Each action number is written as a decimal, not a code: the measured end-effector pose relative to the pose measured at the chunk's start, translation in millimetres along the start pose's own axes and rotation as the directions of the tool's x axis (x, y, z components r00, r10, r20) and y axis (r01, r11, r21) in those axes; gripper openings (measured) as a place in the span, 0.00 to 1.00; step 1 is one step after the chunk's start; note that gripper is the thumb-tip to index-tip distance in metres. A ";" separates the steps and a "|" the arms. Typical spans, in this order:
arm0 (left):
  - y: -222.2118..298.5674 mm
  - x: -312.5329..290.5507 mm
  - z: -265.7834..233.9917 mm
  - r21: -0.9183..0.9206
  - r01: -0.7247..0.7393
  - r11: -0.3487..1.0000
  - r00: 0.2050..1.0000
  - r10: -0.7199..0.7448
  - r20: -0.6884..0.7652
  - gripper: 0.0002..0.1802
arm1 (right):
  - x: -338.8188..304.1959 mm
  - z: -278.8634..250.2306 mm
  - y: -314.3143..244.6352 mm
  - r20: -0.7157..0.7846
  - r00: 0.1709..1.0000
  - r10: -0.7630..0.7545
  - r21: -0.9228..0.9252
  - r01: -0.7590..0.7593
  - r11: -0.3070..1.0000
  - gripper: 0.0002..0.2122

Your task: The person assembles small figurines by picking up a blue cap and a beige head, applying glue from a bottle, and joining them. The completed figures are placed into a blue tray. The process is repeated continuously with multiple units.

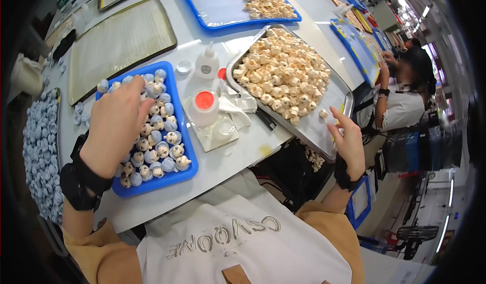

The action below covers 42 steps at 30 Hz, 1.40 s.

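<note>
Heads (143, 144) lie in the blue tray (162, 183) under the left hand (115, 124), whose grip I can't tell from my feed, while right of that tray the right hand (348, 139), fingers apart, hangs near a loose piece (323, 113) on a metal tray (315, 132).

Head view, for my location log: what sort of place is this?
Probably a factory workshop: cream parts heaped in a metal tray, blue-and-cream pieces in a blue tray, and another worker.
</note>
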State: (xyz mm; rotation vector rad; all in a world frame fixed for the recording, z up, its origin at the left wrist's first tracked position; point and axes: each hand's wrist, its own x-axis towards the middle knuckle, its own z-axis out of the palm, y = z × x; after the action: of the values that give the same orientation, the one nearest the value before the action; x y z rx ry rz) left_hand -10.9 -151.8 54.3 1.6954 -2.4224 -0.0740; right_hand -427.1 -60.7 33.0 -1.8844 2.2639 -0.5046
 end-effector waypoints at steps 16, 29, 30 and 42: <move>14.8 -146.4 13.6 -0.663 0.598 -0.450 0.801 0.314 0.509 0.08 | -18.4 9.5 -96.2 -0.016 0.947 -0.322 0.505 0.286 0.814 0.10; 38.1 -145.1 35.4 -0.920 0.320 -0.228 0.944 -0.011 0.331 0.17 | -40.7 70.2 -202.1 0.043 0.708 -0.705 0.882 0.304 0.359 0.17; 37.8 -146.5 33.5 -0.894 0.366 -0.258 0.923 -0.021 0.384 0.18 | -40.4 69.0 -199.2 0.030 0.713 -0.700 0.866 0.332 0.375 0.17; 38.9 -152.4 39.0 -0.807 0.350 -0.475 0.910 -0.030 0.413 0.21 | -7.6 62.5 -171.2 -0.170 0.898 -0.407 0.412 0.440 0.798 0.13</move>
State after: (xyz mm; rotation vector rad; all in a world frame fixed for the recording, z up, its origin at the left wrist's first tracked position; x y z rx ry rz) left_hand -3.4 1.8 3.1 0.8988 -0.7211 -1.9051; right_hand -247.0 -89.3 34.1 -2.1293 1.5511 -1.0637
